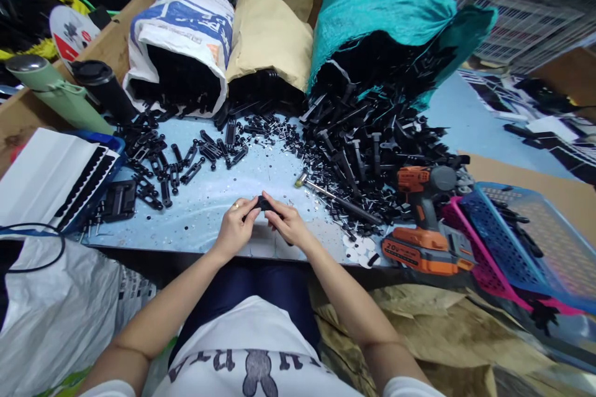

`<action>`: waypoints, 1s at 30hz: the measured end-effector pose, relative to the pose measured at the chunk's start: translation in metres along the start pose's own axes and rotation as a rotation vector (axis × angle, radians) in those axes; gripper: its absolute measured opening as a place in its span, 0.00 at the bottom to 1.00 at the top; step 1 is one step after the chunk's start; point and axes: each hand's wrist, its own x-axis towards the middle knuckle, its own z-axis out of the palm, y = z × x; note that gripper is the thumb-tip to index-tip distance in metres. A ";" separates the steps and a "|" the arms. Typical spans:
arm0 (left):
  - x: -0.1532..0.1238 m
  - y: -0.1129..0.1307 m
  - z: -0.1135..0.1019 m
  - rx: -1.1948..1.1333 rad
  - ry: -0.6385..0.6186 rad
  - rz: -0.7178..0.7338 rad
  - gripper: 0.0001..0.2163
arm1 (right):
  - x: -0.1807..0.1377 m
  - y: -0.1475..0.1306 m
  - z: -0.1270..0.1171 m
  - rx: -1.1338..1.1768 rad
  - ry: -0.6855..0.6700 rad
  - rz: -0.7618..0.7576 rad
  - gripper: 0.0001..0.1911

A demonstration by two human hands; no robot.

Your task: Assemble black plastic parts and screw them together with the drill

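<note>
Both of my hands meet over the table's front edge, around a small black plastic part (263, 203). My left hand (236, 223) pinches its left side between thumb and fingers. On the other side, my right hand (285, 221) is closed on it the same way. Fingers cover much of the part, so its full shape is hidden. Beyond my right hand lies a hammer (338, 197) with a metal head and dark handle. Several black link-shaped plastic pieces (192, 170) are scattered ahead of my left hand.
An orange cordless drill (419, 229) stands at right beside pink and blue baskets (507, 242). Black parts and screws (354, 155) spill from a teal sack (382, 0). A white sack (181, 25), tan sack (270, 37) and green bottle (60, 93) stand at the back and left.
</note>
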 end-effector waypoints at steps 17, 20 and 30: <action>0.015 0.016 0.001 0.023 0.056 0.246 0.13 | -0.017 -0.002 0.044 0.002 0.409 -0.121 0.28; 0.021 0.016 0.000 -0.076 0.001 0.136 0.12 | -0.013 0.000 0.036 0.014 0.396 -0.129 0.27; 0.024 0.016 -0.022 -0.940 -0.536 -0.795 0.18 | -0.010 -0.003 -0.006 0.043 0.258 -0.188 0.28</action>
